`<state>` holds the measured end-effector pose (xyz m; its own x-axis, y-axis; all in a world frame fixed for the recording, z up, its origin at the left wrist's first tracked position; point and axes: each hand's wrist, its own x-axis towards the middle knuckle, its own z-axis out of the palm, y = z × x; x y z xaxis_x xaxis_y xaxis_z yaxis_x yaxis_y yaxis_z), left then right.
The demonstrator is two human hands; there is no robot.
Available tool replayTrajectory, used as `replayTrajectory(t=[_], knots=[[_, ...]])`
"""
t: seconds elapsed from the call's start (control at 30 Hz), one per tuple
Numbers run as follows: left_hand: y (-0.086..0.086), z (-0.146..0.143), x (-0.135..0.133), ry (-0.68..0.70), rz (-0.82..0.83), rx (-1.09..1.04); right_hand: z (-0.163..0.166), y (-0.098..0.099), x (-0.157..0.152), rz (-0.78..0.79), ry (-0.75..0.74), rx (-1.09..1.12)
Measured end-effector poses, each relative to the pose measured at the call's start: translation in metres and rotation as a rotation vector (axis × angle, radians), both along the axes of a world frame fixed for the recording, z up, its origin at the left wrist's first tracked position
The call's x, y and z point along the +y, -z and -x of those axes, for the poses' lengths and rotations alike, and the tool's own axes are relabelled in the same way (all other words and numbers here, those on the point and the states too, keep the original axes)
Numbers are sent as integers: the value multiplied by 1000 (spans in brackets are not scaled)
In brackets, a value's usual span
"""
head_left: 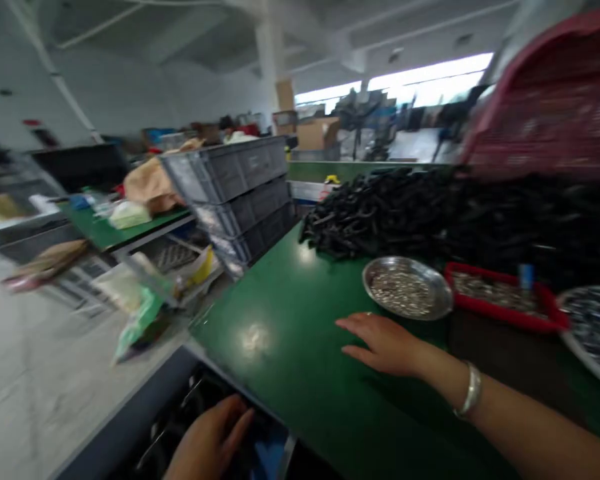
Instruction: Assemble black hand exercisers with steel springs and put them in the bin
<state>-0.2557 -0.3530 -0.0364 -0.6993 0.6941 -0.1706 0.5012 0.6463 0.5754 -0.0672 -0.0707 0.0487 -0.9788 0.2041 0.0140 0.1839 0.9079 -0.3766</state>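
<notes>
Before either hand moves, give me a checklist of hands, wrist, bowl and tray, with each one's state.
1. Right hand free: ok, nothing shows in it, fingers extended above the green table.
2. Left hand free: cannot tell; it is at the bin, its palm hidden.
3. Right wrist bare: not ok, a bracelet is on it.
4. Metal bowl upright: ok, with small pieces inside.
5. Red tray apart from the bowl: cannot tell, the picture is blurred there.

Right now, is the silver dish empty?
No, the silver dish has things in it: small shiny pieces cover much of its bottom, while bare metal shows around the rim.
</notes>
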Motion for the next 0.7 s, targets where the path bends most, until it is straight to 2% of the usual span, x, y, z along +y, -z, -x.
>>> replayTrajectory(t=[0.03,0.1,0.13,0.17,0.23,0.3,0.33,0.4,0.47,0.57,0.7], knots=[[-13,-13,52,234,-73,22,-20,0,19,-57,118,13],[-36,-61,142,532,-182,55,-61,-2,56,-187,392,43],[-44,-91,178,662,-237,39,-83,-4,75,-251,535,51],[-50,-122,209,787,-277,27,-105,-6,94,-309,674,47],[-51,-183,251,1063,-313,20,-147,-10,131,-381,894,17],[-44,-231,276,1234,-327,-38,-187,-13,166,-411,1050,-36],[-39,-249,283,1239,-317,-70,-204,-14,182,-419,1118,-67],[-27,-271,292,1150,-321,-85,-231,-16,213,-420,1230,-122],[-14,-279,296,1090,-376,-35,-245,-17,241,-404,1300,-151],[10,-281,300,1170,-476,74,-249,-19,278,-390,1381,-136],[40,-283,308,1203,-486,179,-242,-16,306,-345,1414,-76]])
